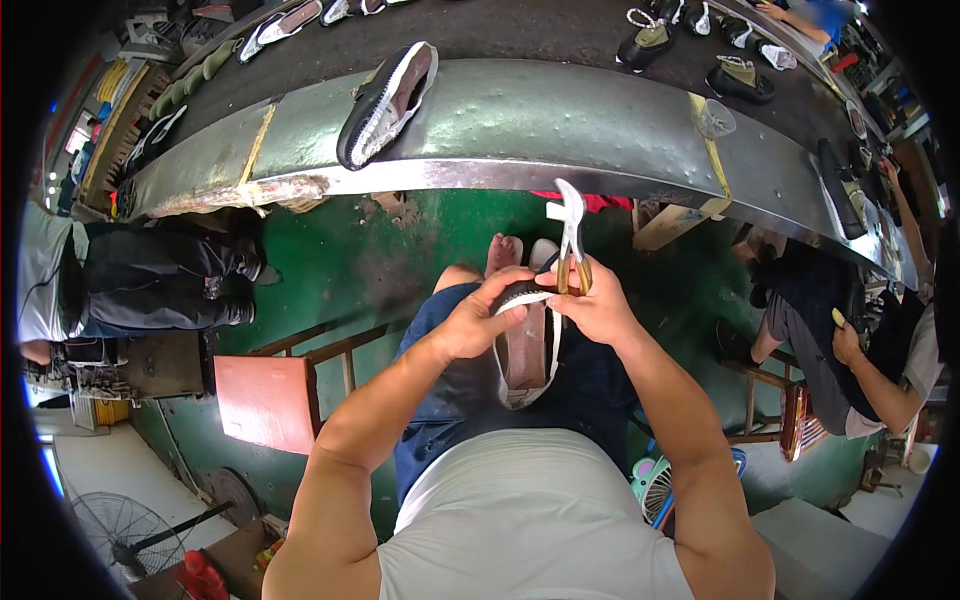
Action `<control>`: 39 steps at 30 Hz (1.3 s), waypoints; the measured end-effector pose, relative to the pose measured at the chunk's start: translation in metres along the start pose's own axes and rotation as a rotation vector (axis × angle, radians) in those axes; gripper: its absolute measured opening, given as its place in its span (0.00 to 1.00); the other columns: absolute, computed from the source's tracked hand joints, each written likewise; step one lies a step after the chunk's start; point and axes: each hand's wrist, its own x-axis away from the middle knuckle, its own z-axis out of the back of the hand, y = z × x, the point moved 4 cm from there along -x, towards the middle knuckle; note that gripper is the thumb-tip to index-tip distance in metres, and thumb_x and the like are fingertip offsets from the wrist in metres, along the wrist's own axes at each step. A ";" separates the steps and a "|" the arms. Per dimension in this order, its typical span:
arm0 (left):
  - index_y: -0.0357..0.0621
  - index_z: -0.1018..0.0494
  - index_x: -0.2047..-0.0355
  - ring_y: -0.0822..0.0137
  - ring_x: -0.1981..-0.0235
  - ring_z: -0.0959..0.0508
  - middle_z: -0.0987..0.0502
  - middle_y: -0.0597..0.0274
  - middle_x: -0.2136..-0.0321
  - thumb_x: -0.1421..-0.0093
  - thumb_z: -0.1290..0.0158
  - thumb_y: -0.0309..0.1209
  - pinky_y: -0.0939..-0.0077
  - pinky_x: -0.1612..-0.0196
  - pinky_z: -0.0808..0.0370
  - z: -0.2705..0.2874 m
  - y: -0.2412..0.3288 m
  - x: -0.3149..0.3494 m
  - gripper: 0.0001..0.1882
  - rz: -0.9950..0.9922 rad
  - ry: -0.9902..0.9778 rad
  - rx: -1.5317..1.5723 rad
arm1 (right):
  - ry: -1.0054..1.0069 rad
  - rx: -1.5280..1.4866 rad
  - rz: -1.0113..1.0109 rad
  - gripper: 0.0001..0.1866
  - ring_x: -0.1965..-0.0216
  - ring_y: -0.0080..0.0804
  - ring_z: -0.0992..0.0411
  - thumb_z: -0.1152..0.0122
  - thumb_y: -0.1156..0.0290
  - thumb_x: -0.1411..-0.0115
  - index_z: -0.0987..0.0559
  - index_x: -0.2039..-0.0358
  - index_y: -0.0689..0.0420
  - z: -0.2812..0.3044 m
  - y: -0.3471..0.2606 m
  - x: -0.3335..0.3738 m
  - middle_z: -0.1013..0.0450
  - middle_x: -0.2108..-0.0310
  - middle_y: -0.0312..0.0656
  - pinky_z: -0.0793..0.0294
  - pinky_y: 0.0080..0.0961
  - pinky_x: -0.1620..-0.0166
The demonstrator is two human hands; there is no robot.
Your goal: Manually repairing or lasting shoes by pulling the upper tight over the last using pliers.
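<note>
Over my lap, my left hand (476, 318) is closed on the far end of a shoe (524, 358), thumb on top. The shoe has a dark upper at that end, a pale rim and a brownish inner surface facing up. My right hand (600, 308) grips lasting pliers (570, 225) by their yellowish-brown handles, with the metal head pointing away from me. Its fingers also touch the shoe's far right edge, close to my left fingertips. Part of the shoe's far end is hidden by my fingers.
Ahead runs a metal-edged bench (520, 110) with a dark belt. A black and white shoe (388, 108) rests on its edge, other shoes farther back. A wooden stool (265, 400) stands left, a small fan (655, 490) to my right. People sit on both sides.
</note>
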 end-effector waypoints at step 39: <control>0.45 0.33 0.38 0.69 0.42 0.33 0.32 0.63 0.42 0.34 0.44 0.26 0.74 0.39 0.36 0.031 -0.025 0.031 0.24 0.211 0.412 0.401 | -0.171 0.881 0.129 0.11 0.68 0.58 0.24 0.41 0.67 0.37 0.28 0.68 0.62 -0.018 0.027 0.047 0.24 0.70 0.56 0.25 0.49 0.64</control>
